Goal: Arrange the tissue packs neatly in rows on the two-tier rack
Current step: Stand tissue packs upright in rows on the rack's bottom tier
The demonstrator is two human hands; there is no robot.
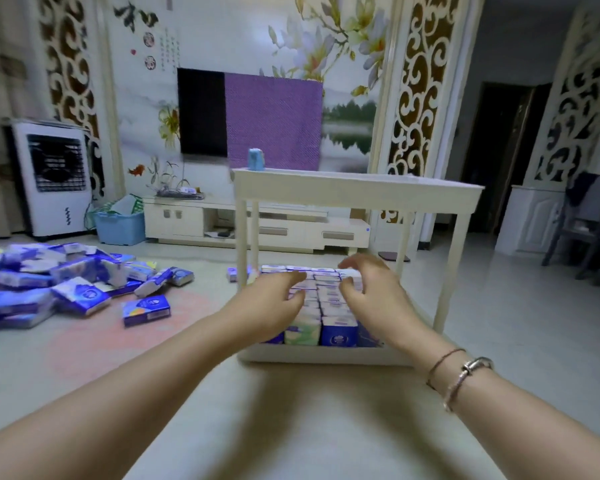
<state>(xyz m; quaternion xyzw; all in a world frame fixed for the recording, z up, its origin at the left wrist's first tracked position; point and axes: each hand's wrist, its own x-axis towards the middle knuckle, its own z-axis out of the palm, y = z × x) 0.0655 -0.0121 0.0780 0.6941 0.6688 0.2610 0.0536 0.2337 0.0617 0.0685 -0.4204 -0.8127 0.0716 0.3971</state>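
A cream two-tier rack (357, 190) stands on the floor in front of me. Its lower shelf (323, 355) holds several blue and white tissue packs (338, 332) standing upright in rows. My left hand (274, 299) reaches in under the top shelf, its fingers spread and resting on the left packs. My right hand (371, 289) hovers over the right packs with loosely curled fingers, holding nothing. A loose heap of tissue packs (66, 278) lies on the floor to the left, and one single pack (146, 310) sits nearer the rack.
A light blue cup (256, 159) stands on the rack's top shelf at its far left corner. Behind are a TV cabinet (257, 226), a blue bin (120, 226) and a white air cooler (54, 178). A dark chair (586, 216) is at the right.
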